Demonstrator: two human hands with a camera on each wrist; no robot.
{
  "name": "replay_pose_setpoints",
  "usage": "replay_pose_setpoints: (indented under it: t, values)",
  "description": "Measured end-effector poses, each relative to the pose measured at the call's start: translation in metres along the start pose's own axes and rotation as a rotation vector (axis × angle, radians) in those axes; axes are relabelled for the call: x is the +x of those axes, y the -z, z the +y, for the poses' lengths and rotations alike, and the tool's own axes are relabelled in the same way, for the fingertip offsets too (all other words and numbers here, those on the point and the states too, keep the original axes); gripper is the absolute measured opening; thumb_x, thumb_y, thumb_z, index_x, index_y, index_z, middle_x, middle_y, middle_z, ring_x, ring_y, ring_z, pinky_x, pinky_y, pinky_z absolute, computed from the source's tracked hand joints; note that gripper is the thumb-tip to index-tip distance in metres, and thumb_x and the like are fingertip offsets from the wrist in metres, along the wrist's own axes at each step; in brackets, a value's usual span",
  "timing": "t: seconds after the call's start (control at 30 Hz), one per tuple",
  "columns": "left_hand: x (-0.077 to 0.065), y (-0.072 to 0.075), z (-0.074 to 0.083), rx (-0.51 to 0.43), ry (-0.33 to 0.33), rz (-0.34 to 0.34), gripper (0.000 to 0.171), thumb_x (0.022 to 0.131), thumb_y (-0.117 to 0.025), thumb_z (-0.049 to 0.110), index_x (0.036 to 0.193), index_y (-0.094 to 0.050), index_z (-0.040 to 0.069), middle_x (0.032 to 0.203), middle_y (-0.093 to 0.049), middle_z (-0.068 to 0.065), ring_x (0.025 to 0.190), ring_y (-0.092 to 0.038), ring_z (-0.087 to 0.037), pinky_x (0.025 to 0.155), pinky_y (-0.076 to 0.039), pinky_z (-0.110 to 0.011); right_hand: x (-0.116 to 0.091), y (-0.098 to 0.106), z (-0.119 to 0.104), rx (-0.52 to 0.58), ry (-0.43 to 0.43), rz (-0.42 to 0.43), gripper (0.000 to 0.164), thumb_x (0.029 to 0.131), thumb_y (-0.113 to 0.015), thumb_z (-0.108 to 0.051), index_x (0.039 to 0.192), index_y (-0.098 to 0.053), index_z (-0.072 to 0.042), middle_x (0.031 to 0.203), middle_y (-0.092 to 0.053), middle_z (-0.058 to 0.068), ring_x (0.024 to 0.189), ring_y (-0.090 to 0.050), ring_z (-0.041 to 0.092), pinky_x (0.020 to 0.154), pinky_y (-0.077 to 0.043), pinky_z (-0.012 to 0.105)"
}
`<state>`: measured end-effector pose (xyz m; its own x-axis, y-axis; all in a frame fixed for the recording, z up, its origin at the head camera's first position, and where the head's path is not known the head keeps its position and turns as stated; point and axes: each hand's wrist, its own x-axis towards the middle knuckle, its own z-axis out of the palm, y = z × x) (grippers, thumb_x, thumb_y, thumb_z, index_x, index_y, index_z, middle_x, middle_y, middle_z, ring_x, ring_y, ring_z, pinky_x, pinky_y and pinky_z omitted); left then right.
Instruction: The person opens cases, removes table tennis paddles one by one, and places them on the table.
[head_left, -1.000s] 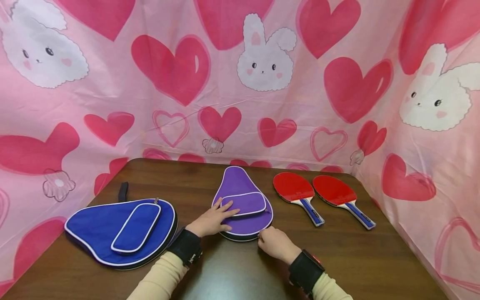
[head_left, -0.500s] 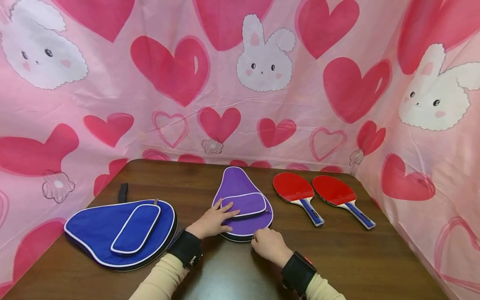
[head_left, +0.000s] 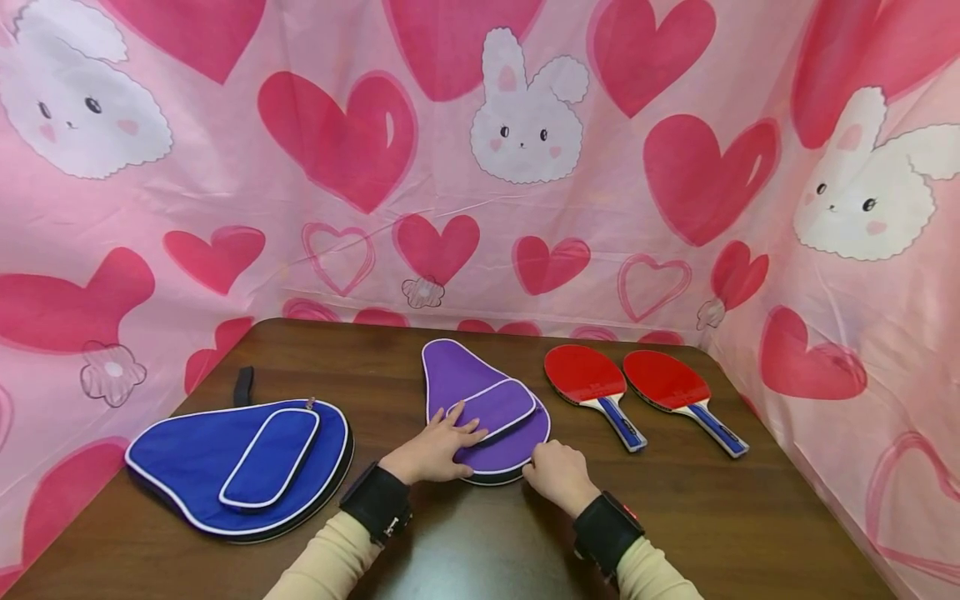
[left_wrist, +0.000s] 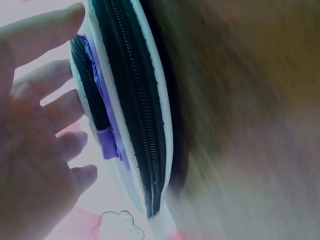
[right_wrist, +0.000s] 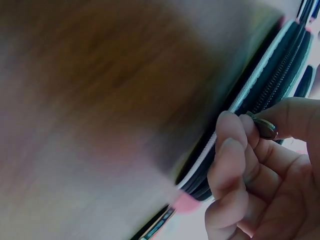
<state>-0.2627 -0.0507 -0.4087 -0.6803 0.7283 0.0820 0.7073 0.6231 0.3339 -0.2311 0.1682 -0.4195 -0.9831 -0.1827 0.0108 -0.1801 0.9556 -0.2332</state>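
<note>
A purple table tennis bat case [head_left: 459,372] with white piping and a small front pocket lies mid-table, its narrow end pointing away and to the left. My left hand [head_left: 433,451] rests on its pocket and lower face with fingers spread. At the case's near right edge my right hand [head_left: 558,477] has its fingers curled. The right wrist view shows thumb and fingers pinching a metal zipper pull [right_wrist: 265,128] on the dark side band. Closed zipper teeth [left_wrist: 142,105] run along that band in the left wrist view.
To the left lies a blue bat case [head_left: 195,458] with a black strap [head_left: 243,387]. Two red bats, a nearer one [head_left: 585,375] and a farther one [head_left: 667,380], lie at the right. A pink patterned cloth [head_left: 450,192] hangs behind the wooden table [head_left: 720,517].
My right hand first slid left along the purple case's near edge, then came back right. The case has turned, its narrow end swinging left. My left hand shifted slightly right with it.
</note>
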Motion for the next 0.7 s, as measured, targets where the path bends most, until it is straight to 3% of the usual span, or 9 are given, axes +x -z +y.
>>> replay_pose_setpoints:
  t: [0.4, 0.7]
  values:
    - [0.002, 0.0, 0.013, -0.016, -0.012, -0.035, 0.051, 0.085, -0.073, 0.01, 0.133, -0.059, 0.002, 0.137, -0.053, -0.019, 0.138, -0.025, -0.049, 0.104, -0.016, -0.071, 0.019, 0.007, 0.018, -0.028, -0.096, 0.028, 0.028, 0.088, -0.064, -0.014, 0.061, -0.057, -0.006, 0.062, -0.056, 0.007, 0.061, -0.06, 0.029, 0.056, -0.05, 0.045]
    - [0.005, -0.006, 0.015, -0.025, 0.0, -0.032, 0.051, 0.086, -0.072, 0.005, 0.134, -0.057, 0.002, 0.139, -0.051, -0.02, 0.13, -0.025, -0.062, 0.096, -0.029, -0.072, 0.019, 0.004, 0.021, -0.048, -0.102, 0.04, 0.024, 0.088, -0.063, -0.013, 0.066, -0.062, -0.003, 0.07, -0.063, 0.012, 0.066, -0.064, 0.034, 0.058, -0.052, 0.048]
